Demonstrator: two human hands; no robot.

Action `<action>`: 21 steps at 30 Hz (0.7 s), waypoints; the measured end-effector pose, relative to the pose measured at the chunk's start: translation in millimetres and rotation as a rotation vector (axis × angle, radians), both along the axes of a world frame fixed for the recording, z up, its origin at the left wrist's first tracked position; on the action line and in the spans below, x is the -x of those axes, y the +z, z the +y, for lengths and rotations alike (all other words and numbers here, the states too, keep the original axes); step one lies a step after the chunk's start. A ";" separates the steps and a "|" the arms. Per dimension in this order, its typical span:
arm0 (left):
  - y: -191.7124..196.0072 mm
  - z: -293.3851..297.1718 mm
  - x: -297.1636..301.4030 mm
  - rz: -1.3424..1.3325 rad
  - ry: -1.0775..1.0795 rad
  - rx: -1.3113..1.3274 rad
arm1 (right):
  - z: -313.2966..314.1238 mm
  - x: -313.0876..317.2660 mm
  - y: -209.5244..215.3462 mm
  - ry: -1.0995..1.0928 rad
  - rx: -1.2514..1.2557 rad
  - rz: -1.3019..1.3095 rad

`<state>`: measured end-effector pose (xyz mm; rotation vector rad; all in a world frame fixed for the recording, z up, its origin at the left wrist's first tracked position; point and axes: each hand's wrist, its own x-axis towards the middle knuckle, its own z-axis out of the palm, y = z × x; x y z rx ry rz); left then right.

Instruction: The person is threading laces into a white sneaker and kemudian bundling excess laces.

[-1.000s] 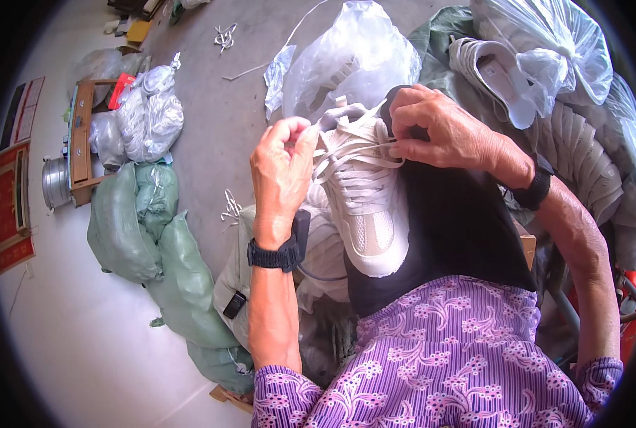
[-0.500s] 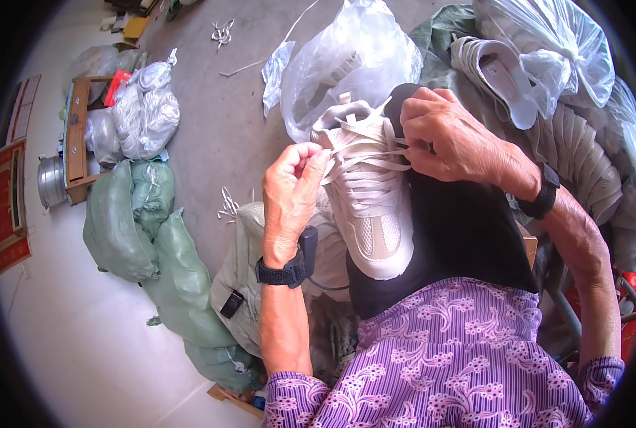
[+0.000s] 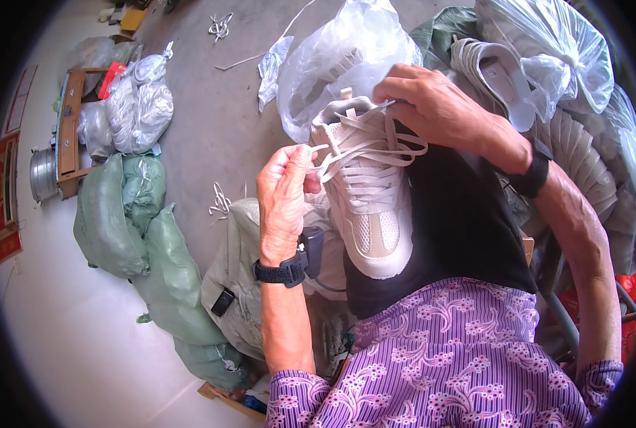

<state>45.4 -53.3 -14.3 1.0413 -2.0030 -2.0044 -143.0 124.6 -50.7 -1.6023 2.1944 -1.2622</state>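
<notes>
A cream and white sneaker point(image 3: 376, 246) lies across my black-covered lap with its toe toward me. Its pale shoelace point(image 3: 366, 170) zigzags over the tongue, and loose loops spread out at the upper eyelets. On the shoe's left side, my left hand point(image 3: 284, 189) pinches one stretch of the lace between thumb and forefinger. My right hand point(image 3: 436, 110) is above the upper right eyelets, fingers closed on the lace near its tip. That hand's fingertips are partly hidden.
A clear plastic bag point(image 3: 346, 50) lies just beyond the shoe. More pale shoes point(image 3: 575, 164) and a tied clear bag point(image 3: 560, 43) are heaped at the right. Green sacks point(image 3: 165, 264) line the left wall. Loose laces point(image 3: 219, 27) lie on the grey floor.
My right hand has risen toward the shoe's top eyelets, leaving a wide lace loop on the right side. My left hand has shifted slightly left, still pinching lace.
</notes>
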 end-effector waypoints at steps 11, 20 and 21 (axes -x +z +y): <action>-8.2 -3.8 10.5 0.065 0.115 -0.075 | -15.7 9.8 1.4 -0.041 -0.354 0.264; -22.7 -5.3 12.3 0.038 0.141 -0.100 | -13.4 16.2 -16.8 -0.088 -0.176 0.239; -23.0 -4.8 11.7 0.037 0.141 -0.102 | -13.4 15.3 -17.2 -0.102 -0.148 0.228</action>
